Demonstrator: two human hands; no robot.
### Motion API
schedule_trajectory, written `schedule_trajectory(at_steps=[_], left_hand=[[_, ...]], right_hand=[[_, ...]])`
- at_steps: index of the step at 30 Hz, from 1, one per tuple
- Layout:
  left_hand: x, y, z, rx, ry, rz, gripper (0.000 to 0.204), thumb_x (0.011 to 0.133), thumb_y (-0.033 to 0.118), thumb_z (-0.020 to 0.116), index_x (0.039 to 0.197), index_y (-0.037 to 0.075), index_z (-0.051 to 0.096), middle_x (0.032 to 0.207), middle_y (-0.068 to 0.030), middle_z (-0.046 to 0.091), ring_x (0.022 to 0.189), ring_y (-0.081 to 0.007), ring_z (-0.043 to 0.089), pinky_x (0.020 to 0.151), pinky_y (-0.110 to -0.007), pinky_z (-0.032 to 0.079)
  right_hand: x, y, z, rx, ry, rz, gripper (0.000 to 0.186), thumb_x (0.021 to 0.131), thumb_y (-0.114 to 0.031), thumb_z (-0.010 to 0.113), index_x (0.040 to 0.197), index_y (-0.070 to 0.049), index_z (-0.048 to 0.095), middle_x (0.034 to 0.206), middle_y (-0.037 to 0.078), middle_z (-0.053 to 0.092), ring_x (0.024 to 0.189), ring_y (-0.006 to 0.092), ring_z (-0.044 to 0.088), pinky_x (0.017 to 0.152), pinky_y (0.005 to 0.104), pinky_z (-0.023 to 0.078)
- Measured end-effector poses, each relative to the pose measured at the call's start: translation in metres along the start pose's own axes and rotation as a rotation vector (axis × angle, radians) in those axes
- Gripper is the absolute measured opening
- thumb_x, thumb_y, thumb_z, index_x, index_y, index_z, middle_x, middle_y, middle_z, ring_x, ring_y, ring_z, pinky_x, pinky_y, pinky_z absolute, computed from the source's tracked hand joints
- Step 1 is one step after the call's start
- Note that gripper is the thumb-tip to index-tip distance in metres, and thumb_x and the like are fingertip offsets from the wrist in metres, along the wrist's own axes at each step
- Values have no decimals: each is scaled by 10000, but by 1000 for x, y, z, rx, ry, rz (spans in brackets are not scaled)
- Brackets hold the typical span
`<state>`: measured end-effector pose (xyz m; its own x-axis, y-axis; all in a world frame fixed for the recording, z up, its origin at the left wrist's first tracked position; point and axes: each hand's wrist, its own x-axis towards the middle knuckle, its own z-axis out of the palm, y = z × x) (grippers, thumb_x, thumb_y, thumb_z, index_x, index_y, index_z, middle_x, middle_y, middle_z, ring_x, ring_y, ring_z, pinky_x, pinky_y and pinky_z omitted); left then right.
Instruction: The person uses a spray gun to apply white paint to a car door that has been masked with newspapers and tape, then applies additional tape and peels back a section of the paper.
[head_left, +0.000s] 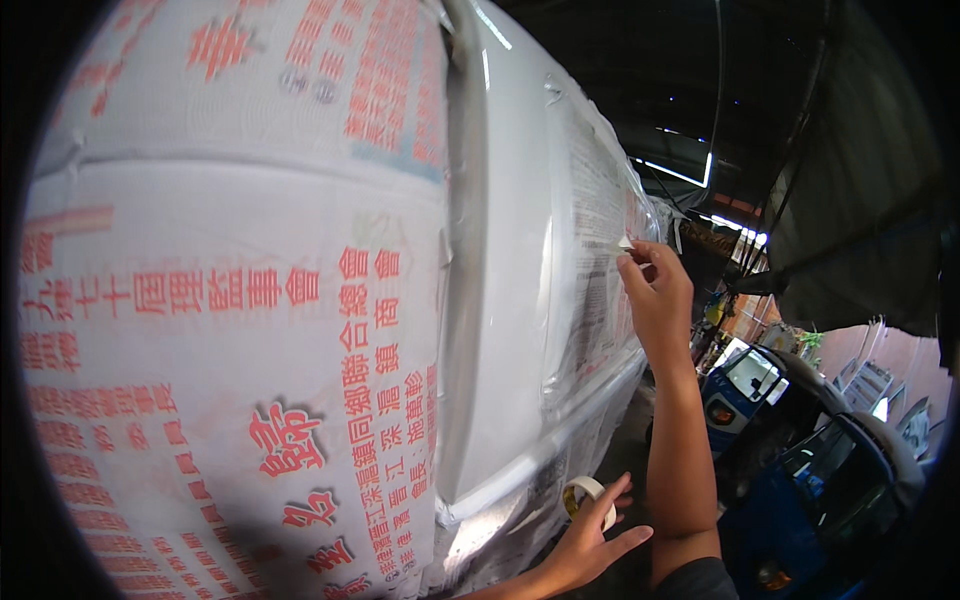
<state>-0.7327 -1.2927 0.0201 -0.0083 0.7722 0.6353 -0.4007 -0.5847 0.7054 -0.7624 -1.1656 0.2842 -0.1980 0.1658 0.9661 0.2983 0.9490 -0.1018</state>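
My right hand (662,290) is raised beside a glossy white vehicle body panel (505,300), its thumb and fingers pinched on a small pale strip of tape (626,243). Just behind that strip, a sheet of newspaper (592,200) covers an area of the panel. Lower down, my left hand (580,550) holds a roll of masking tape (600,497), with some fingers stretched out beside it. The roll partly hides behind the fingers, so the exact grip does not show fully.
Large white paper sheets (200,225) with red printing cover the surface on the left, up to the bare white panel. Blue three-wheeled vehicles (790,500) stand at the lower right. A dark tarp (860,200) hangs at the upper right.
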Motion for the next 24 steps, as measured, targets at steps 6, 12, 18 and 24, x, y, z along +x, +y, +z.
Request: schedule_trajectory(at_steps=[6,12,18,24], left_hand=[[0,4,3,138,73,63,767,913,249,754,1528,30,353,1404,-167,528,1254,-254,540,1010,-393,475],[2,-4,-3,-10,36,-138,823,926,222,751,1564,13,275,1484,-178,430,1349,-249,471,1110,-390,399],[2,-14,0,14,27,-44,789,924,206,752,1550,24,308,1467,-191,442,1304,-255,516,1064,-381,448],[1,-15,-1,16,42,-50,771,928,183,746,1544,14,315,1471,-204,435,1311,-266,515,1072,-387,443]], right_hand=[[21,35,6,-198,-140,-29,305,913,-146,624,1175,-5,694,1071,152,658,992,307,643,909,376,491],[19,25,7,-196,-310,21,401,911,-179,535,1251,-12,668,1166,151,617,1047,330,627,952,372,474],[30,47,2,104,-395,212,428,929,-209,510,1258,24,653,1176,153,630,1037,258,636,910,349,489],[42,43,8,193,-372,369,403,953,-244,555,1205,48,672,1102,140,686,957,206,628,824,307,488]])
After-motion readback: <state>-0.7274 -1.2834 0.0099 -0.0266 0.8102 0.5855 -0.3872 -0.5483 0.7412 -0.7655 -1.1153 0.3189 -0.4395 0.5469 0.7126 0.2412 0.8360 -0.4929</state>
